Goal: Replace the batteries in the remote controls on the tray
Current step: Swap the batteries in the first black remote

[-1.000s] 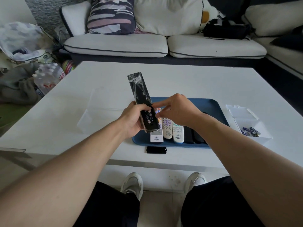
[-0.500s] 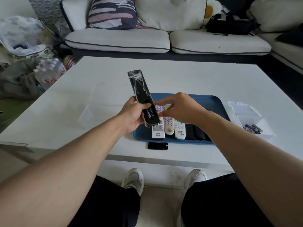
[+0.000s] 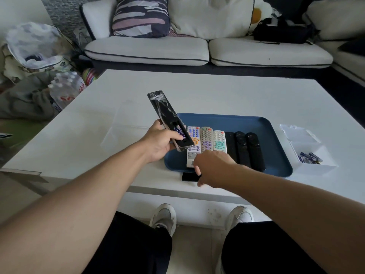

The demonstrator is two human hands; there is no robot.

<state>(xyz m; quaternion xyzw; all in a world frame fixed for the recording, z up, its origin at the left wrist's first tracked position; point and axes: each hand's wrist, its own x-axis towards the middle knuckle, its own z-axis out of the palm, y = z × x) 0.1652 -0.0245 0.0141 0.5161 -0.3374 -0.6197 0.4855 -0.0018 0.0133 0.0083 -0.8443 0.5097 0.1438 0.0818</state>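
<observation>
No text can be read with any certainty. The purple battery (image 3: 179, 132) in the open back of the black remote (image 3: 169, 121) carries a white label, but its letters are too small and blurred to make out. The water bottle pack (image 3: 66, 88) beside the surface (image 3: 237, 95) shows red marks and the light remotes (image 3: 206, 139) have tiny button legends, all illegible.

Blue tray (image 3: 276, 139), black remote (image 3: 166, 115) (purple batteries (image 3: 179, 131)), white table (image 3: 217, 91)

Soft, dim daylight — faint shadows, mild glare on the table (image 3: 227, 95), wide-angle bending at edges.
</observation>
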